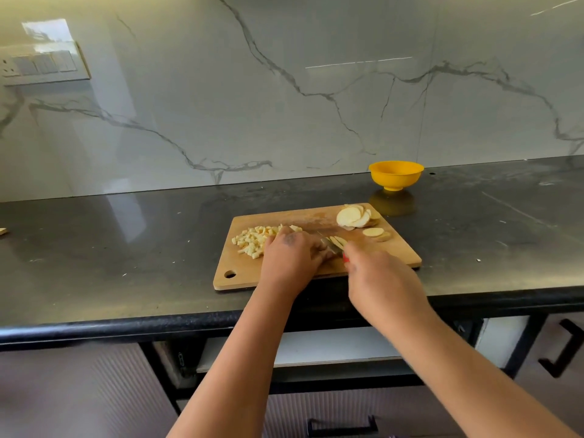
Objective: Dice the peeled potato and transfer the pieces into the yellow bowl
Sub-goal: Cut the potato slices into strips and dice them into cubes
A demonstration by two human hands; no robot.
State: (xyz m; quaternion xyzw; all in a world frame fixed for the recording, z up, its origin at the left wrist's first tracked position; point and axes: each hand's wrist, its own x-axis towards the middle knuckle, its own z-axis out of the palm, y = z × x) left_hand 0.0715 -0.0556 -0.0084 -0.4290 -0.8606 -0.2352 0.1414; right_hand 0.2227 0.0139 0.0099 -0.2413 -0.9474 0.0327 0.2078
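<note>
Potato strips (336,241) mid cutting board (316,245), pinned under curled left hand (292,256), right hand (376,276) gripping knife (331,245); likely firm, wet, slippery, so press from above; dice pile (252,241) light, best scooped toward bowl (395,174) beyond board.

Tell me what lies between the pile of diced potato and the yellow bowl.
In the head view, bare cutting board, then the fanned potato slices at its far right corner, then dark countertop before the yellow bowl.
</note>
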